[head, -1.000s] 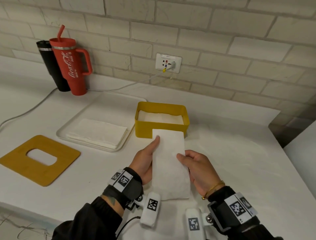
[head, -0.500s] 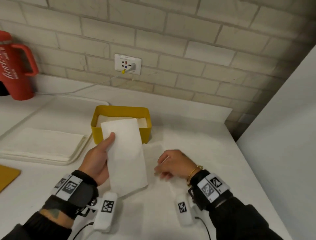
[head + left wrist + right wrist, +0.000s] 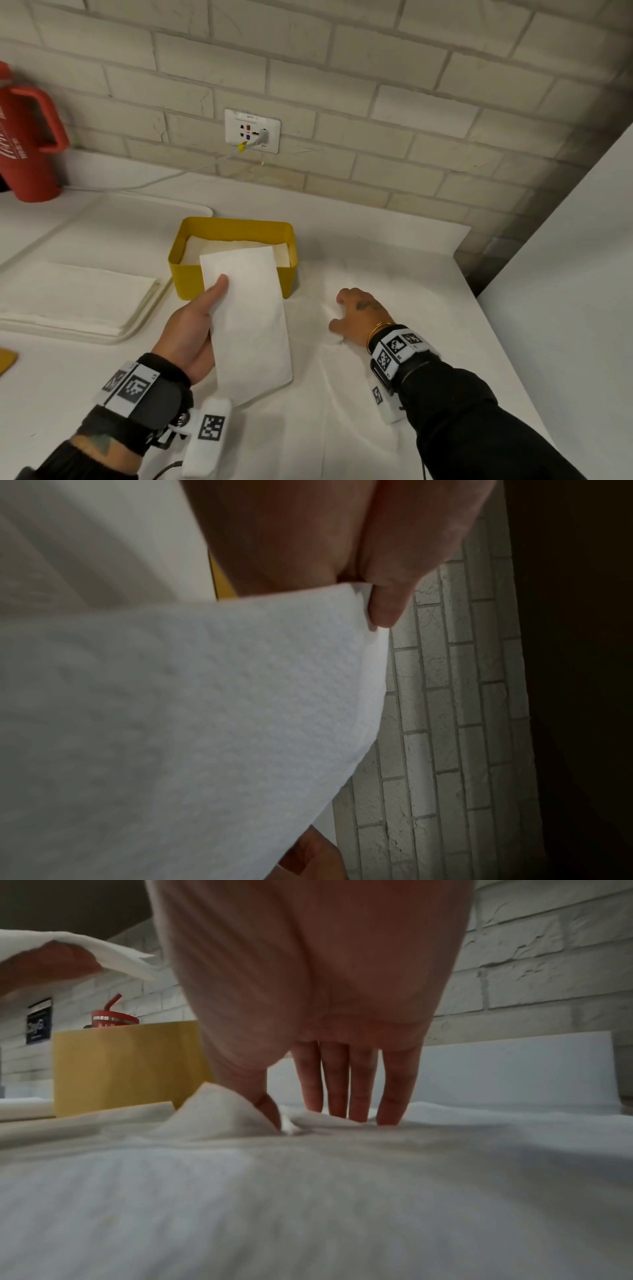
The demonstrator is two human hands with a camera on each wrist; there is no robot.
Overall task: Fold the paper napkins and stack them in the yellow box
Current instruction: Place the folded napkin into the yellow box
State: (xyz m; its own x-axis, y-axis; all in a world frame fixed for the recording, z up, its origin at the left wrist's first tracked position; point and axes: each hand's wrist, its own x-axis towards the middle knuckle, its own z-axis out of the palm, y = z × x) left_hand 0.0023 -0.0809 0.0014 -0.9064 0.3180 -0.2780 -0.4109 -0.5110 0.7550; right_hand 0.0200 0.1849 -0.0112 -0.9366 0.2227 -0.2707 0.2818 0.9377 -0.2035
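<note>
While my left hand (image 3: 191,329) pinches a folded napkin (image 3: 251,318) before the yellow box (image 3: 186,279):
my right hand's (image 3: 359,313) fingers (image 3: 359,1085), pressed together, pinch the flat napkin (image 3: 346,404).

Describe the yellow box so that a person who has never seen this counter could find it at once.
On the white counter, look below the wall socket. The yellow box stands there, right of the white tray. Everything beside it is white; it alone is yellow, open-topped, with napkins inside.
</note>
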